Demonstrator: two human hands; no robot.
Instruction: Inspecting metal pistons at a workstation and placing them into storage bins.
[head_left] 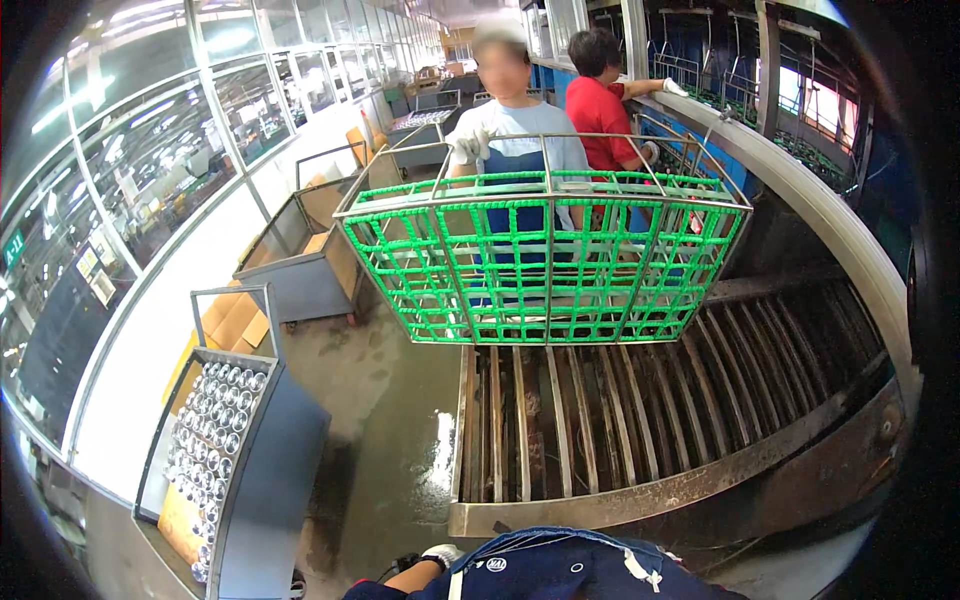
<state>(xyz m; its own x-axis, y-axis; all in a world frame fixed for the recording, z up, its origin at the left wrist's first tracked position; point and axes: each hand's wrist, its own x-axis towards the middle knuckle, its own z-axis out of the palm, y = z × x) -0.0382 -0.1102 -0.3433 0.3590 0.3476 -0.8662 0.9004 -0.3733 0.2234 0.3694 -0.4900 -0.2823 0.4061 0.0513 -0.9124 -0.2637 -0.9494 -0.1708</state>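
Note:
My left hand (441, 554), in a white glove, is low in the picture beside the front of my dark blue apron (560, 565). Its fingers are mostly hidden, so whether it grips anything does not show. My right hand is out of sight. In front of me, above a slatted metal conveyor bed (610, 430), is a large metal-framed basket (547, 262) with bright green wrapped mesh. Across from me, a person in a light blue shirt has a white-gloved hand (468, 146) at the basket's far upper rim.
At left stands a grey cart (270, 470) with rows of shiny round metal pieces (215, 420). Another grey cart (300, 260) holds cardboard behind it. A second person in red (598, 110) stands by the rail. The floor (400, 440) looks wet.

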